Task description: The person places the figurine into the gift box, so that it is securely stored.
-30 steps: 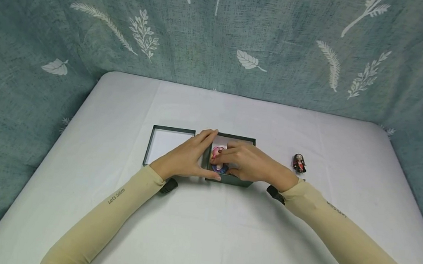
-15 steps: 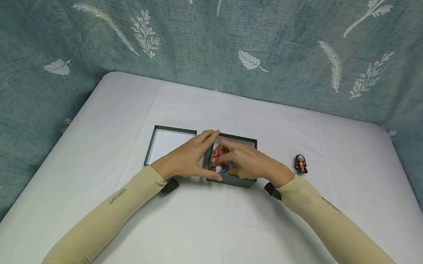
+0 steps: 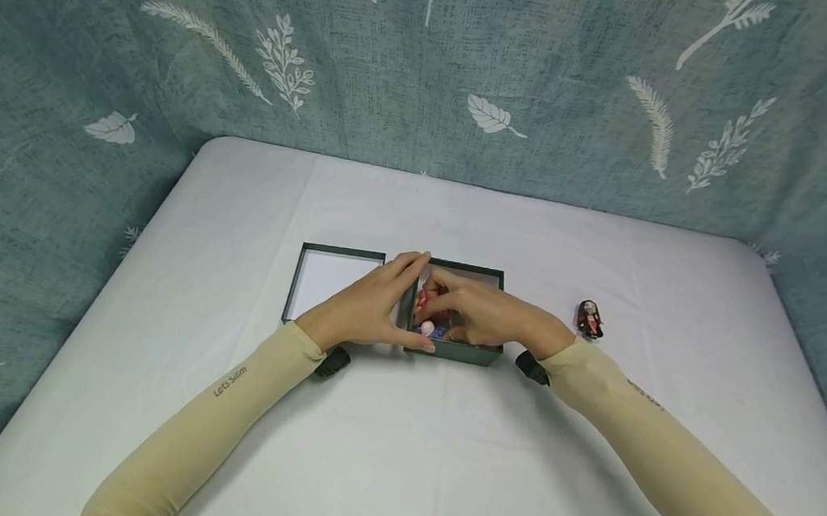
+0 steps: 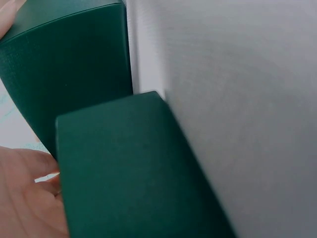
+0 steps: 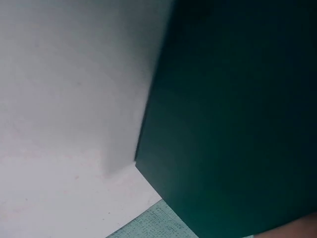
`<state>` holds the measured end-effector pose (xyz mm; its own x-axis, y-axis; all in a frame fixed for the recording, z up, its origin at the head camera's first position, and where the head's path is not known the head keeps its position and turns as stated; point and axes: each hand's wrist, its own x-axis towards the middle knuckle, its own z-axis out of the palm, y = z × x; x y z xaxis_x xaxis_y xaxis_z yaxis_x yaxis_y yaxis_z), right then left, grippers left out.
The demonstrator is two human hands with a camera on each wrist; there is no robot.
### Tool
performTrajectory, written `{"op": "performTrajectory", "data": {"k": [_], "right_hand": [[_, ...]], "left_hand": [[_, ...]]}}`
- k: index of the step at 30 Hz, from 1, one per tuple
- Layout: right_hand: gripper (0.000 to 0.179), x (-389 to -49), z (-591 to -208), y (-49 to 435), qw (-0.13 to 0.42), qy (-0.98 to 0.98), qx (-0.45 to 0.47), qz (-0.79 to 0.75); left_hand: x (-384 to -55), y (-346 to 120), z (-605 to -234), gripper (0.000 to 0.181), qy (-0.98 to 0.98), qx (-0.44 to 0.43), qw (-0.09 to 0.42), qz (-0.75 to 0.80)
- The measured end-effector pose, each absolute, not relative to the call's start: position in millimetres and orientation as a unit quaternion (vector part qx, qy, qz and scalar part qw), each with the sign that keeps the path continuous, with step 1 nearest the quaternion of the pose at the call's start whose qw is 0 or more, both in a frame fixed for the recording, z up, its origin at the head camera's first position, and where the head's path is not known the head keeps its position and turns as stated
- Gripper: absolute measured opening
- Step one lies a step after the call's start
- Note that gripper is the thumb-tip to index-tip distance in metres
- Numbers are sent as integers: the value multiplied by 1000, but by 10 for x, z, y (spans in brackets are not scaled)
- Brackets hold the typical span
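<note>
A dark green open box (image 3: 460, 353) stands near the middle of the table, its front wall also filling much of the right wrist view. Inside, at its left end, lies a small pink and blue figurine (image 3: 428, 329), partly covered by my right hand (image 3: 486, 308), which pinches it. My left hand (image 3: 370, 299) spans the box's left end, thumb on the front wall and fingertips at the back corner, holding the box. The left wrist view shows the box wall (image 4: 74, 59) beyond a nearer green corner, with part of a hand at lower left.
Left of the box lies a shallow green-rimmed lid (image 3: 327, 280), white inside, partly under my left hand and wrist. A small black-haired doll (image 3: 589, 319) in red and black lies to the right. A teal leaf-print curtain (image 3: 427, 81) hangs behind the white table.
My right fingers have curled in over the figurine, now covering its pink face, and the figurine has shifted a little under them. My left hand has stayed on the box.
</note>
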<state>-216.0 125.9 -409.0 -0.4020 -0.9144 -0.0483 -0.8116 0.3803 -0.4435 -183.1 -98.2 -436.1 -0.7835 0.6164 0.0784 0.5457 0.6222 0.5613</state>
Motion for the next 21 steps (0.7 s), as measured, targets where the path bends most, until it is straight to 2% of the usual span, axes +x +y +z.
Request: {"op": "performTrajectory", "data": {"k": [6, 21], "right_hand": [[42, -2178, -4062, 1240, 177, 814, -518, -192], [42, -2181, -4030, 1254, 186, 818, -517, -168]], "left_hand": [[-1835, -982, -4360, 122, 898, 324, 65, 292], [-1832, -977, -4362, 122, 896, 328, 58, 295]]}}
